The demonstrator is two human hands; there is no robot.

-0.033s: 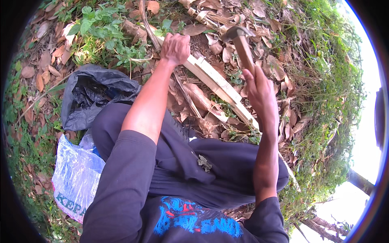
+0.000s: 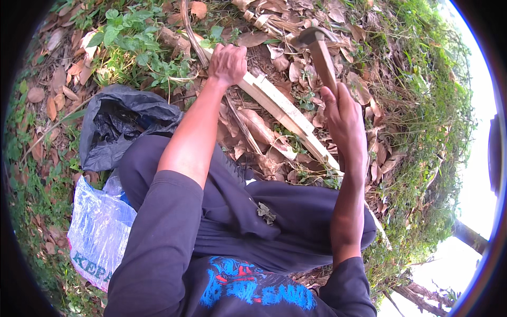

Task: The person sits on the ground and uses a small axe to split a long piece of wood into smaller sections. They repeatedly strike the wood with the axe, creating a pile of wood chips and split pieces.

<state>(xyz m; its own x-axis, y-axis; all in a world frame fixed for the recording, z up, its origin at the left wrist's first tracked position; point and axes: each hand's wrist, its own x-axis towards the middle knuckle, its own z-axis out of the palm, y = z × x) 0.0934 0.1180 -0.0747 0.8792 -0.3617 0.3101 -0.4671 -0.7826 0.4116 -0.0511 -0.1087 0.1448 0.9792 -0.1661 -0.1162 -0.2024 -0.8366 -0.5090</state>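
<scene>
My left hand [image 2: 228,64] is closed over the upper end of a pale length of wood [image 2: 279,108], pressing it against the leaf litter. The wood seems made of overlapping strips and slants down to the right; its lower end passes close to my right forearm. In my right hand [image 2: 343,113] is a claw hammer [image 2: 322,64], gripped by its wooden handle. The hammer head is raised to the upper right of the wood, apart from it. My left fingertips are partly hidden, so a nail or other small thing there cannot be made out.
A black plastic bag [image 2: 113,127] lies open left of my bent knee, with a clear plastic bag [image 2: 100,227] below it. A thin brown stick [image 2: 191,31] runs beside my left hand. Dry leaves [image 2: 259,127] and green plants [image 2: 127,34] surround the wood.
My right hand and the hammer have shifted slightly up and to the right. The left hand stays on the wood almost unmoved.
</scene>
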